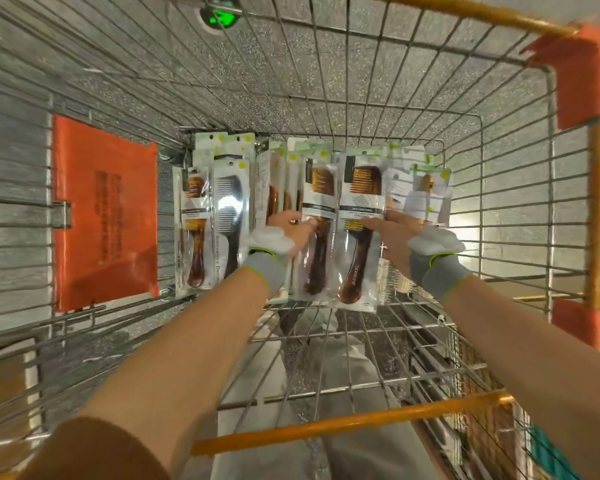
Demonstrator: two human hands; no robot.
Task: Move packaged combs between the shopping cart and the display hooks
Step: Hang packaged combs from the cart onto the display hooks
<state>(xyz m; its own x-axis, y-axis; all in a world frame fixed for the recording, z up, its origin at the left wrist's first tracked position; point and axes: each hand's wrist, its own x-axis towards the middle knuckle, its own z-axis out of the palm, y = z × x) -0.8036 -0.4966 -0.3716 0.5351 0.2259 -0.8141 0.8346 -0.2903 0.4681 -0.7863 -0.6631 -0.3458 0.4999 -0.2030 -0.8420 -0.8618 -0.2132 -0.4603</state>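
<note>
Shopping cart (388, 109): wire basket seen from above, with packaged combs lying in a row across its far floor.
Left hand (290, 233): reached into the cart, fingers curled round the left edge of the dark brown comb packet (317, 237), gripping it.
Right hand (397, 233): reached in alongside, fingers laid over the right edge of the amber comb packet (359, 237); I cannot tell whether it pinches the packet or only rests on it.
Packets between the hands: the two lie side by side, touching, the amber one overlapping the dark brown one's right edge.
Black comb packet (230, 216): just left of the left hand, not touched.
Small tortoiseshell comb packet (194, 230): furthest left, beside the black one.
Pale packets (426, 195): beyond the right hand, partly under it.
Wrists: grey bands (265, 268) with green trim on both.
Orange flap (104, 213): on the cart's left wall, well apart from the hands.
</note>
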